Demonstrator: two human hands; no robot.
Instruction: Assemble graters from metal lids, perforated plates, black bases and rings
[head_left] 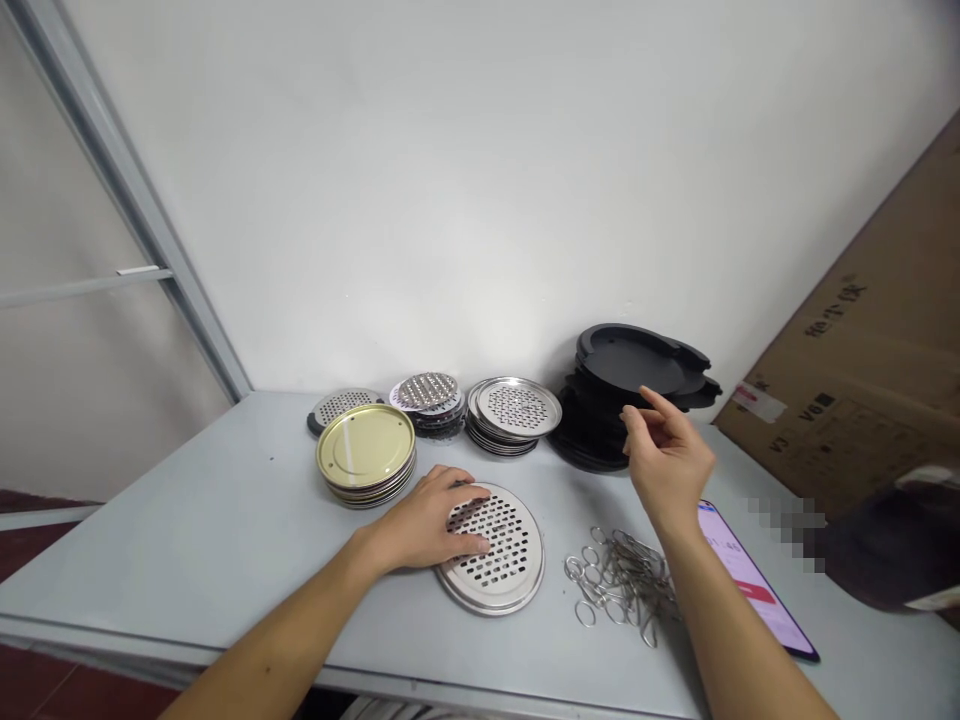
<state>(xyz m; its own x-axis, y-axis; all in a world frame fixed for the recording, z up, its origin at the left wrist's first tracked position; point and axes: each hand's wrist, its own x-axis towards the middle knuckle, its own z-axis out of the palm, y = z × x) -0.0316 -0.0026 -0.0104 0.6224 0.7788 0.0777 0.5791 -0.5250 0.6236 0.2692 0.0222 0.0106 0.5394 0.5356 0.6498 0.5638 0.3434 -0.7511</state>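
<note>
A round metal disc with rows of slots lies near the front middle of the table, apparently on top of a similar rimmed plate. My left hand rests on its left side, with fingers and thumb spread over the slotted surface. Raised in front of the black trays is my right hand. Its index finger and thumb stand a little apart, the other fingers are curled, and nothing shows between them. Beneath that hand, a loose pile of metal wire rings and clips spreads over the table.
Behind my left hand stand a stack of gold lids, a perforated disc with dark edges, a grater-disc stack and a slotted silver-disc stack. A phone lies right of the clips; a cardboard box stands beyond.
</note>
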